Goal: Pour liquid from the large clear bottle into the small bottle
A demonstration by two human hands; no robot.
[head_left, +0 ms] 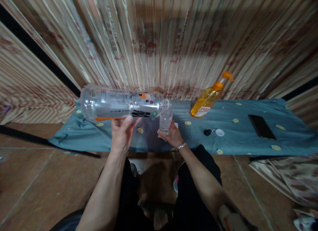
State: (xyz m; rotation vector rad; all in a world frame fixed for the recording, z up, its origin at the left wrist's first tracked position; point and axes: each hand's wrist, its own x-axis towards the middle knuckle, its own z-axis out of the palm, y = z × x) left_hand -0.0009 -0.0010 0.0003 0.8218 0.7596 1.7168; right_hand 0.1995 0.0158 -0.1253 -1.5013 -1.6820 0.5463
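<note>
A large clear plastic bottle point(119, 103) with orange and black print lies tipped on its side in the air, its neck pointing right. My left hand point(123, 133) grips it from below, around the middle. The mouth of the bottle meets the top of a small clear bottle point(165, 121), which stands nearly upright and looks partly filled with clear liquid. My right hand point(172, 135) is closed around the lower part of that small bottle. Beneath the right hand shows a bit of white tissue or paper point(176, 125).
An orange pump bottle point(205, 100) stands tilted in view to the right. Beyond it are a black cap point(207, 132), a white cap point(220, 132) and a dark phone point(262, 126). All rest on a teal cloth point(236, 141) over a narrow table. A patterned curtain point(161, 42) hangs behind.
</note>
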